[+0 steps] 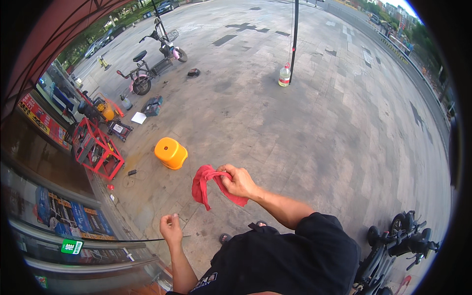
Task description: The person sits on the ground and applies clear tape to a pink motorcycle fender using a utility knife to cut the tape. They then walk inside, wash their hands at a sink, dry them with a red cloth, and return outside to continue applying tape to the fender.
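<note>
My right hand (237, 182) grips a crumpled red cloth (200, 189), which hangs in a loop below and beside my fingers. Lower to the left, my left hand (170, 228) is raised with its fingers curled; whether anything small sits between them I cannot make out. It is near the glass shop door (88, 263) at the left. Beyond the cloth, a yellow plastic stool (170, 153) stands on the pavement.
A red tool cart (98, 147), black jack (119, 129), toolbox (152, 105) and white sheet (138, 118) line the left. An electric scooter (145, 66) stands behind. A pole (295, 34) has a liquid-filled jug (284, 76) beside it. Dark two-wheelers (393, 248) are at lower right.
</note>
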